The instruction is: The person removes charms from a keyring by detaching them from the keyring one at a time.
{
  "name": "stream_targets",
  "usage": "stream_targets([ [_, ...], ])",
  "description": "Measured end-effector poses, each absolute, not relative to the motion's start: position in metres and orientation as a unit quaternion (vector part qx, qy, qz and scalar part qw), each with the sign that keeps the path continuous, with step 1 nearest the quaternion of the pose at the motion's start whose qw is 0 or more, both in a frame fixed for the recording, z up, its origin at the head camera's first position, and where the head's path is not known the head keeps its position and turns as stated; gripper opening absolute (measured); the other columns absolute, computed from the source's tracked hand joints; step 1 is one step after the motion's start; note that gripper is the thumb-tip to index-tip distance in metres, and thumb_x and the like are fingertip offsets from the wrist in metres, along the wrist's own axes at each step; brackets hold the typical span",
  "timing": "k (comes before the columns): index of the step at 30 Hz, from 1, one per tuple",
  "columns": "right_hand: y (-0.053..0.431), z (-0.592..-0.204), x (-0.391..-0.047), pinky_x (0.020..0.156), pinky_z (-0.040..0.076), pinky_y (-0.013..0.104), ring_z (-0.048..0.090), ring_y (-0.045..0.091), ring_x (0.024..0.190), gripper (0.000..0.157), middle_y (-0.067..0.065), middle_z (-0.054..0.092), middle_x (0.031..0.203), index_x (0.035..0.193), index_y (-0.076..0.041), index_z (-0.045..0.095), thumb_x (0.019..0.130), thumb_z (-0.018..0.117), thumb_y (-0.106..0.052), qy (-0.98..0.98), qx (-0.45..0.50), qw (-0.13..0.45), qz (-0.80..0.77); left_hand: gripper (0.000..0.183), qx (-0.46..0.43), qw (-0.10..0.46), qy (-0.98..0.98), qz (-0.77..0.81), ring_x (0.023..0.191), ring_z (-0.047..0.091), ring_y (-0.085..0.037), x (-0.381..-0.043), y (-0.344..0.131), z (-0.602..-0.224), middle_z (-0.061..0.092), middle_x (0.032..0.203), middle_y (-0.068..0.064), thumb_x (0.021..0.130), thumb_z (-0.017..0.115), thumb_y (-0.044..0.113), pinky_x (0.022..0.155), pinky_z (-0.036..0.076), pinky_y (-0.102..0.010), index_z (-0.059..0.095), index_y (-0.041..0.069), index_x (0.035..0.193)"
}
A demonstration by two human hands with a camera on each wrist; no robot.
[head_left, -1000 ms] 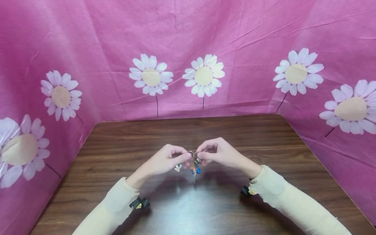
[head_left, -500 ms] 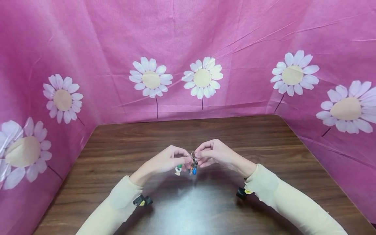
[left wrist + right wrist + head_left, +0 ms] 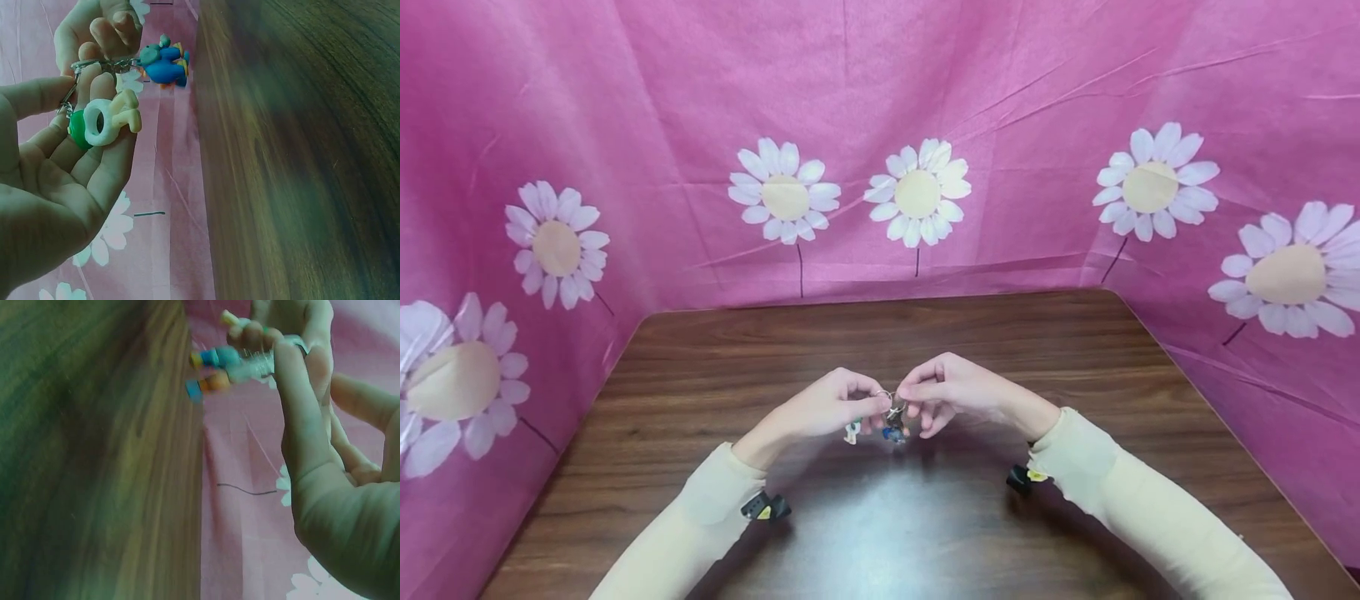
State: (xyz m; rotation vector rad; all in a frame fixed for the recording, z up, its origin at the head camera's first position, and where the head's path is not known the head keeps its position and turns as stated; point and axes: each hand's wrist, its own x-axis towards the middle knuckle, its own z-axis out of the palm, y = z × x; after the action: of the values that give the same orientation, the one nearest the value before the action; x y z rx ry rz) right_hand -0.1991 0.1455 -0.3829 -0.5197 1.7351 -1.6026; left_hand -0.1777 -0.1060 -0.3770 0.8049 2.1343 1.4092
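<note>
Above the table, my left hand (image 3: pixel 827 406) pinches a metal key ring (image 3: pixel 884 394) between thumb and index finger. From this ring hangs a small green, white and cream figure keychain (image 3: pixel 103 122), lying against the left fingers. Opposite, my right hand (image 3: pixel 970 392) pinches a second ring, with its thumb and index fingertips close to the left ones. On the right-hand ring's chain dangles a blue figure keychain (image 3: pixel 164 70) with yellow parts. An orange and blue figure keychain (image 3: pixel 215 382) hangs beside it, blurred in the right wrist view. Whether the two rings are linked I cannot tell.
A dark wooden table (image 3: pixel 715 350) lies beneath both hands. Pink cloth (image 3: pixel 850 75) printed with white daisies stands behind it and at both sides. Black wrist cameras (image 3: pixel 765 506) are strapped at the sleeves.
The hands drew closer together half a second ago and now stand slightly apart again, still pinching the rings. The hanging figures have swung and turned.
</note>
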Motion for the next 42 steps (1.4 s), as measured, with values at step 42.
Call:
stream_targets([
  [42, 0.145, -0.394, -0.211, 0.073, 0.063, 0.047, 0.071, 0.021, 0.074, 0.027, 0.017, 0.071, 0.092, 0.110, 0.004, 0.068, 0.096, 0.069, -0.020, 0.681, -0.190, 0.382, -0.595, 0.025, 0.275, 0.269, 0.748, 0.541, 0.070, 0.066, -0.016, -0.190, -0.105, -0.387, 0.070, 0.086, -0.023, 0.103, 0.061, 0.018, 0.061, 0.057, -0.024, 0.072, -0.005, 0.102],
])
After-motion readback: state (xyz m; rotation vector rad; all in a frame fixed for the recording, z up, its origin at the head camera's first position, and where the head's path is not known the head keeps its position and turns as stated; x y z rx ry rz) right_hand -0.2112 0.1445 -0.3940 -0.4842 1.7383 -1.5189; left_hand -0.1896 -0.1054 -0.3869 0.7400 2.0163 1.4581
